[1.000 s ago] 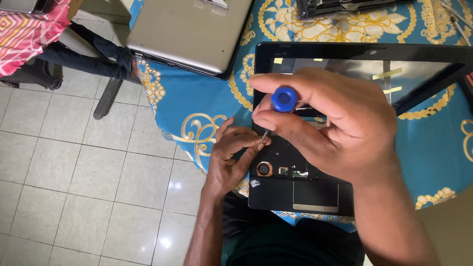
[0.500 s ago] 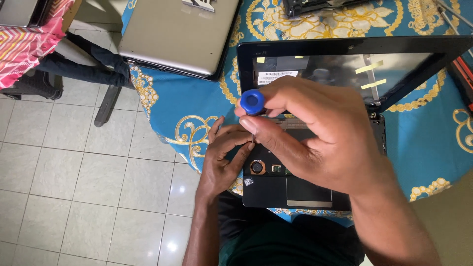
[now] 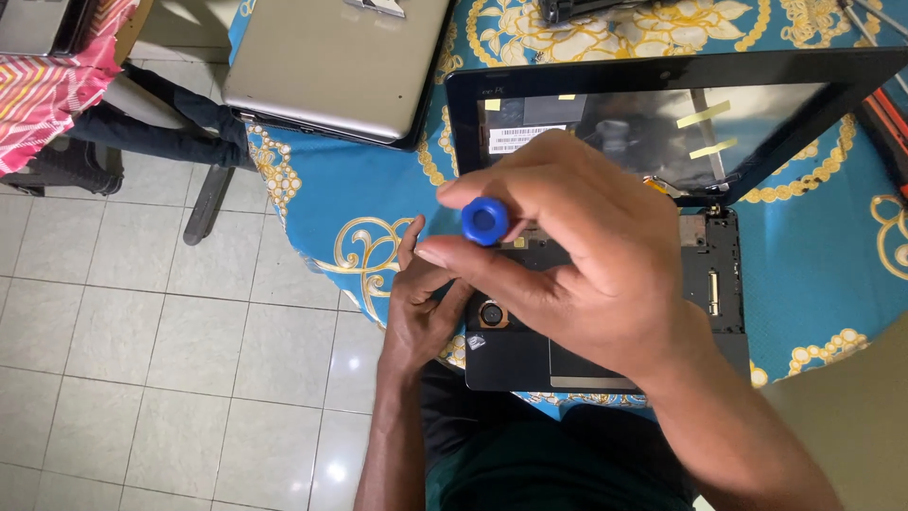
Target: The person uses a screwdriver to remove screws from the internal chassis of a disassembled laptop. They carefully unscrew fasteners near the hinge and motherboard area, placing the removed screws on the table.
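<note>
While right hand (image 3: 586, 255) grips round blue screwdriver cap (image 3: 485, 221), glossy black laptop (image 3: 605, 284)

A closed silver laptop (image 3: 336, 66) lies at the upper middle on a blue, gold-patterned tablecloth (image 3: 813, 274). At the upper left, a pink patterned cloth (image 3: 47, 90) hangs above the pale tiled floor (image 3: 142, 378).

Blue-capped screwdriver (image 3: 485, 220): round blue handle end facing camera, upright over laptop's left side, shaft hidden behind fingers. Small black laptop (image 3: 605, 284): opened flat on blue/gold patterned cloth, keyboard removed, bare black chassis w/ touchpad at near edge, round part at near-left corner. Screen panel laid back, yellow tape strips and white label on it.
</note>
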